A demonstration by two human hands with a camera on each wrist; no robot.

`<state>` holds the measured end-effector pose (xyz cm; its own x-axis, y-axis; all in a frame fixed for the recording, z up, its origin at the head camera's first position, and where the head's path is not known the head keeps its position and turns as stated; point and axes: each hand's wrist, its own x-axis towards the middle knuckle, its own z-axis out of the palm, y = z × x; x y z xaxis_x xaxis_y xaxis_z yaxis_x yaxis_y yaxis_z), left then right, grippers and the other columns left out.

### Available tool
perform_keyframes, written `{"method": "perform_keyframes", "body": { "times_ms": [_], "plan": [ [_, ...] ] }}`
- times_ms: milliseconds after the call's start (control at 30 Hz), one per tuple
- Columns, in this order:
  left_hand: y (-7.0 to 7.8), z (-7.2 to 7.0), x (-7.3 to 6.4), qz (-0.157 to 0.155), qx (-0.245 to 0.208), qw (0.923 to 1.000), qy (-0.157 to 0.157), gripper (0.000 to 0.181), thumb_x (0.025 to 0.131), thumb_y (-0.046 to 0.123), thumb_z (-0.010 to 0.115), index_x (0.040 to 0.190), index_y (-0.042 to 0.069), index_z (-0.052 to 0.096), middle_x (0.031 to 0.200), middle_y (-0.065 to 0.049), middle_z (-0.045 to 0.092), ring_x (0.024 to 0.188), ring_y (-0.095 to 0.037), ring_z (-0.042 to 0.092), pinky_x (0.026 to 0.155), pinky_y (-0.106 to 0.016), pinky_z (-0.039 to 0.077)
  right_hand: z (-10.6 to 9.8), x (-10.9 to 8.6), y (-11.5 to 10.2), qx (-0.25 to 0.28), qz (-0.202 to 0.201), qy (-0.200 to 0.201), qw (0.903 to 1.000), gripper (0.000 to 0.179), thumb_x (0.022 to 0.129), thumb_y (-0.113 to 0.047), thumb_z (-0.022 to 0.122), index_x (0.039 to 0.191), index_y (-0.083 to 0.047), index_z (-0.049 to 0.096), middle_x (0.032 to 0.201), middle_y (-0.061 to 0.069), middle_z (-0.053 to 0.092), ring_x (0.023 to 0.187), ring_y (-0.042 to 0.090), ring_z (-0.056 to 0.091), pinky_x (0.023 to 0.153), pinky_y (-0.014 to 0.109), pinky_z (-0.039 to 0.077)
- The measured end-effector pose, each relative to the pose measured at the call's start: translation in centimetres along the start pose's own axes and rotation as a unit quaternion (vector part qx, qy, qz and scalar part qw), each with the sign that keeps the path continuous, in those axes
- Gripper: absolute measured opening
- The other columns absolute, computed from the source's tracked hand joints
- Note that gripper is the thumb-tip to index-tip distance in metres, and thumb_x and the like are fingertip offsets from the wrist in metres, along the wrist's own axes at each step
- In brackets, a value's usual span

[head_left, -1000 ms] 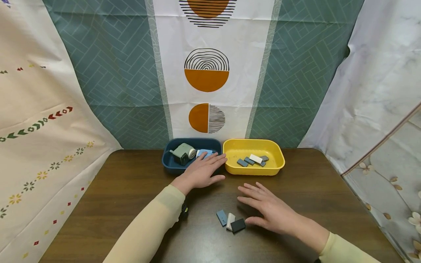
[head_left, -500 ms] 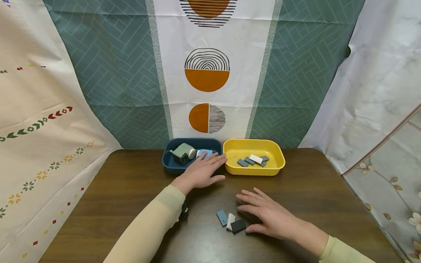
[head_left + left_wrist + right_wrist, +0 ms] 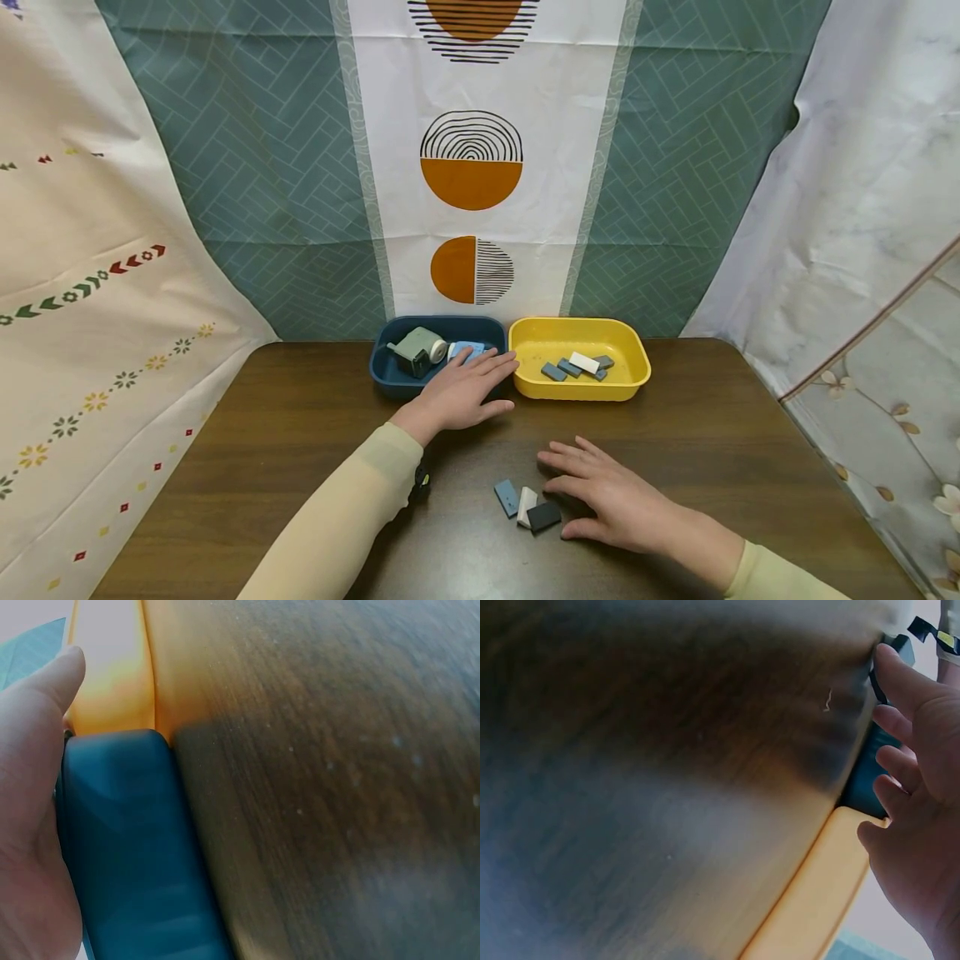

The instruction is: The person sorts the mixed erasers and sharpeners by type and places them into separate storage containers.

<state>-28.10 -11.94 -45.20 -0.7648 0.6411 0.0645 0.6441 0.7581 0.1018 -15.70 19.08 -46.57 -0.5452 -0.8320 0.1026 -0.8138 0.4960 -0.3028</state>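
My left hand (image 3: 459, 392) lies with straight fingers over the front right of a dark blue bin (image 3: 382, 379), holding nothing. In the left wrist view its thumb (image 3: 64, 675) extends in front of the yellow bin. My right hand (image 3: 611, 496) hovers low at the right of three small flat rectangular tiles, fingers spread and nothing in it. These are a blue tile (image 3: 506, 497), a white tile (image 3: 527, 505) and a black tile (image 3: 544, 517). The black one leans against the white one, and the right thumb is just beside it.
A yellow bin (image 3: 633, 379) holds several grey-blue tiles and a white tile (image 3: 583, 362). Inside the blue bin are a green-grey object with a round white end (image 3: 420, 343) and a light blue thing (image 3: 467, 348). A patterned cloth (image 3: 480, 267) hangs behind the brown table (image 3: 300, 433).
The right hand has come slightly down and closer to the person, beside the black tile. The left hand and the tiles have kept their places.
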Motion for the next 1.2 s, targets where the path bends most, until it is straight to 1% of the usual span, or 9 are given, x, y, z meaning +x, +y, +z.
{"method": "perform_keyframes", "body": {
  "times_ms": [333, 567, 767, 1200],
  "plan": [
    [0.0, 0.0, 0.0, -0.001, 0.004, 1.0, 0.0, 0.078, 0.112, 0.064, 0.051, 0.176, 0.023, 0.032, 0.182, 0.009, 0.023, 0.169, -0.021, 0.02, 0.137, -0.053, 0.007, 0.3, 0.2, -0.4, 0.0, 0.0, 0.005, 1.0, 0.039, 0.102, -0.046, 0.081, 0.132, -0.023, 0.076, 0.168, 0.006, 0.052, 0.16, 0.034, 0.041, 0.128, 0.067, 0.029],
    [0.0, 0.0, 0.1, 0.001, -0.001, 1.0, -0.001, 0.078, 0.113, 0.063, 0.052, 0.177, 0.023, 0.032, 0.183, 0.008, 0.022, 0.168, -0.022, 0.021, 0.137, -0.053, 0.007, 0.5, 0.2, -0.3, -0.007, -0.01, 0.025, 0.9996, 0.028, 0.103, -0.043, 0.081, 0.124, -0.026, 0.075, 0.166, 0.006, 0.055, 0.158, 0.032, 0.044, 0.127, 0.066, 0.031],
    [0.0, 0.0, 0.1, -0.001, 0.003, 1.0, -0.003, 0.079, 0.112, 0.065, 0.051, 0.177, 0.023, 0.032, 0.183, 0.009, 0.022, 0.168, -0.021, 0.021, 0.137, -0.053, 0.008, 0.8, 0.2, -0.2, -0.015, -0.013, 0.032, 0.9993, 0.025, 0.103, -0.041, 0.081, 0.123, -0.027, 0.075, 0.165, 0.005, 0.056, 0.157, 0.03, 0.045, 0.127, 0.064, 0.033],
    [0.0, 0.1, 0.1, 0.002, 0.014, 0.9999, 0.001, 0.079, 0.112, 0.066, 0.05, 0.177, 0.023, 0.032, 0.183, 0.008, 0.022, 0.168, -0.022, 0.021, 0.137, -0.053, 0.008, 1.1, 0.2, 0.0, -0.028, -0.024, 0.044, 0.9984, 0.024, 0.103, -0.042, 0.08, 0.122, -0.027, 0.077, 0.163, 0.004, 0.057, 0.157, 0.029, 0.046, 0.126, 0.061, 0.035]
  ]
}}
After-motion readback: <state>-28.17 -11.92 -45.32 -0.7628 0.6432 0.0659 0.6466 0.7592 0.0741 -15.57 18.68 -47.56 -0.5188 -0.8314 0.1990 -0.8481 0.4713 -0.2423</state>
